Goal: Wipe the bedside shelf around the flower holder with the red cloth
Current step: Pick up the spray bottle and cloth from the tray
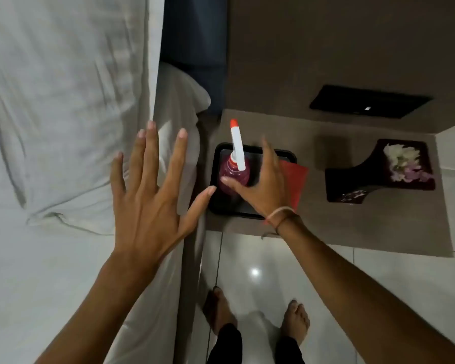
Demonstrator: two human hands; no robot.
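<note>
Reaching over the tray (216, 164), the right hand (260, 185) spreads open beside the spray bottle (234, 172), gripping nothing. The left hand (147, 185) hovers at nine o'clock, fingers splayed, empty. The cloth (296, 179) lies on the shelf (378, 224), partly under the right hand; the flower holder (363, 177) sits at three o'clock.

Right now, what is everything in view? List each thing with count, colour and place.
spray bottle: one, pink-red, white nozzle with orange tip, on the tray
tray: one, black, shelf's left end
red cloth: one, beside the tray, partly under the right hand
flower holder: one, dark, white and purple flowers, shelf's right side
bedside shelf: one, grey-brown
wall panel: one, black, above the shelf
bed: one, white, left
floor: white tiles
feet: two, bare
left hand: open, over bed edge
right hand: at the bottle
</note>
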